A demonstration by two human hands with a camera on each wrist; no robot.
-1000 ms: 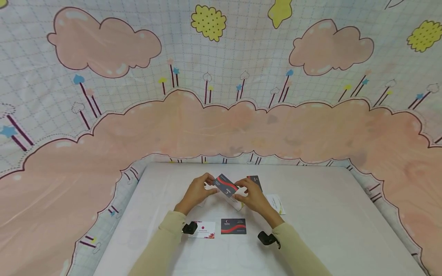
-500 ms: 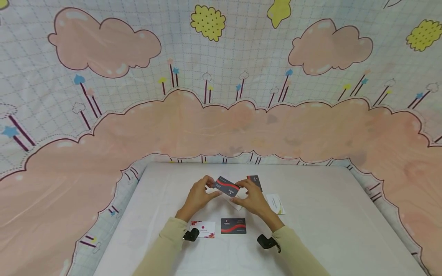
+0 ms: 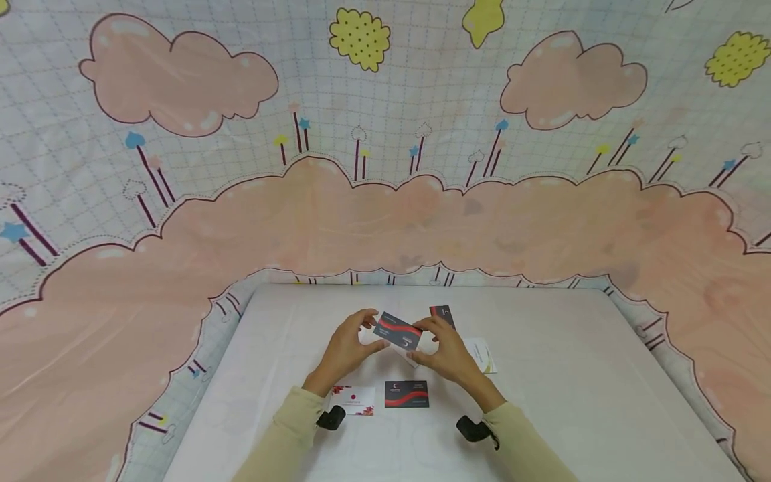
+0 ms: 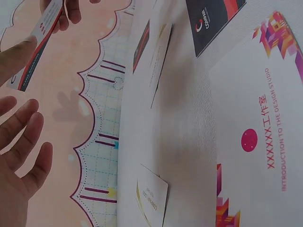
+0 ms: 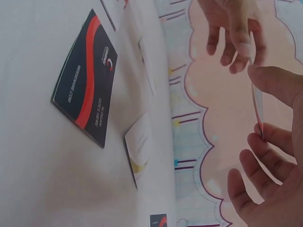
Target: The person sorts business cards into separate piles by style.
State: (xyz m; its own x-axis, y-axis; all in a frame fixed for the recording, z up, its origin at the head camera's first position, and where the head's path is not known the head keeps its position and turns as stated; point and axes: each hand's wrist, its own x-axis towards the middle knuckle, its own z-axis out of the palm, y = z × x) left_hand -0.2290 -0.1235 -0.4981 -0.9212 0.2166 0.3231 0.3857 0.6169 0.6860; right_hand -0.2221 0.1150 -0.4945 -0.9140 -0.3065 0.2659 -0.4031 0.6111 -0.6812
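Note:
A dark grey business card (image 3: 398,331) with a red wave is held up, tilted, above the middle of the table. My left hand (image 3: 346,348) pinches its left end; in the left wrist view the left thumb (image 4: 19,54) lies against the card (image 4: 40,42), whose visible side is partly white. My right hand (image 3: 448,355) pinches the right end between thumb and index finger, its other fingers apart from the card. Seen edge-on in the right wrist view, the card (image 5: 257,104) looks thin. Below it lies a white card (image 3: 405,355), mostly hidden.
Nearer me on the white table (image 3: 578,388) lie a white card with colourful corners (image 3: 354,401) and a dark red-waved card (image 3: 406,394). Beyond my right hand lie another dark card (image 3: 444,316) and a white card (image 3: 480,355). A patterned cloth (image 3: 391,227) hangs behind.
The held card has turned to a flatter slant and shifted slightly right and towards me. Both hands keep hold of its ends; the right forearm has moved a little right. The table cards stay put.

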